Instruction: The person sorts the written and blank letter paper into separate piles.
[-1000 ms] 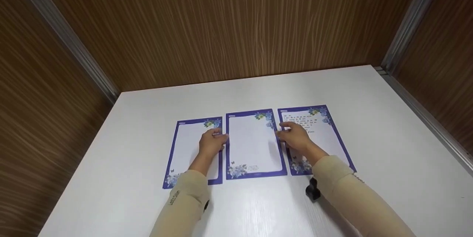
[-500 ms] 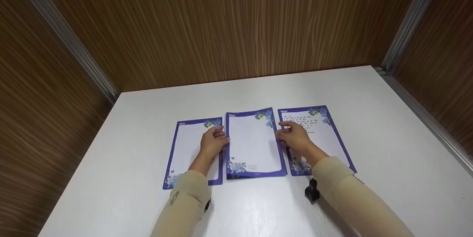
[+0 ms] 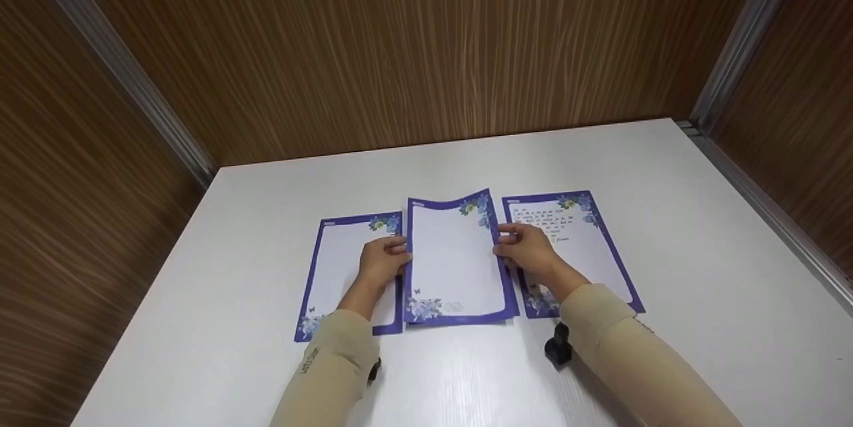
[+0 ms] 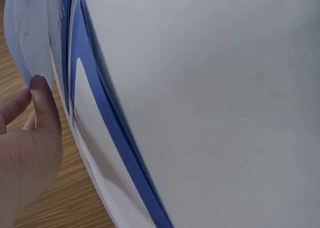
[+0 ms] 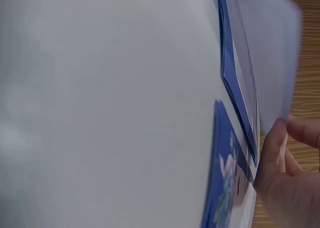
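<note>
In the head view, a sheet of letter paper (image 3: pixel 456 254) with a purple border and blue flowers in two corners bows upward at its sides. My left hand (image 3: pixel 381 264) pinches its left edge between thumb and fingers, and my right hand (image 3: pixel 530 252) pinches the right edge. Both wrist views show the thin sheet raised: the left hand (image 4: pixel 35 138) grips one edge of the paper (image 4: pixel 32 43), the right hand (image 5: pixel 290 173) the other edge of the paper (image 5: pixel 270 53). Under it lies more purple-bordered paper (image 5: pixel 235 83), mostly hidden in the head view.
A matching blank sheet (image 3: pixel 336 250) lies at left, partly under my left forearm. At right lies another sheet (image 3: pixel 593 260) with printed lines of text. All are on a white table (image 3: pixel 200 267) before brown wood-grain panels (image 3: pixel 426 47). A black object (image 3: pixel 558 347) shows beside the right sleeve.
The middle sheet has come up off the paper below, its top edge now curving and its upper right corner raised. Both hands have shifted slightly while keeping their grip on its sides.
</note>
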The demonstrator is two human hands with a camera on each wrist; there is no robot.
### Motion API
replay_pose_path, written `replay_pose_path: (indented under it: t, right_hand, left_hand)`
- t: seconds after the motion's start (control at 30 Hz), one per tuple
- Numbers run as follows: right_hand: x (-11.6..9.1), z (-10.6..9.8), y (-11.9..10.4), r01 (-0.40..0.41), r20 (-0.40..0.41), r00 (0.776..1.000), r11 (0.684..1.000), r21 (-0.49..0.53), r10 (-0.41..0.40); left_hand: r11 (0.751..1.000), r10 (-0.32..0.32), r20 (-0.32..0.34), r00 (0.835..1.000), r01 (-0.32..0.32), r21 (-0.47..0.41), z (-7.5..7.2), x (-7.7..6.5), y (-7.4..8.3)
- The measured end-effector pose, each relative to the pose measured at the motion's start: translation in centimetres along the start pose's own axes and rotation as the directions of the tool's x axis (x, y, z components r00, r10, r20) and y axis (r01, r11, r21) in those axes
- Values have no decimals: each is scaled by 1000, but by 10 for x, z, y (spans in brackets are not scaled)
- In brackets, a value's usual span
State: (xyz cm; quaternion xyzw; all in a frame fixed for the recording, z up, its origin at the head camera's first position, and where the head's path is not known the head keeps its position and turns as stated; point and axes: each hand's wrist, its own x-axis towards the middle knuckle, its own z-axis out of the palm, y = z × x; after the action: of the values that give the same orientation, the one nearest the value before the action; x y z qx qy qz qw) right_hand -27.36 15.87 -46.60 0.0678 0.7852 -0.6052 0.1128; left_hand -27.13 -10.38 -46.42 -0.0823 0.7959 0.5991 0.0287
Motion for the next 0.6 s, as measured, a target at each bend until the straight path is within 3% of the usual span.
replay_pose_path:
  t: [0.23, 0.6]
  right_hand:
    - [-1, 5, -3, -12, -15, 1000, 1000, -4, 12]
    - [1, 26, -6, 55, -27, 998, 998, 3, -55]
  left_hand:
    - [1000, -15, -25, 1000, 14, -26, -6, 0, 0]
    - [999, -1, -51, 999, 4, 49, -26, 1, -5]
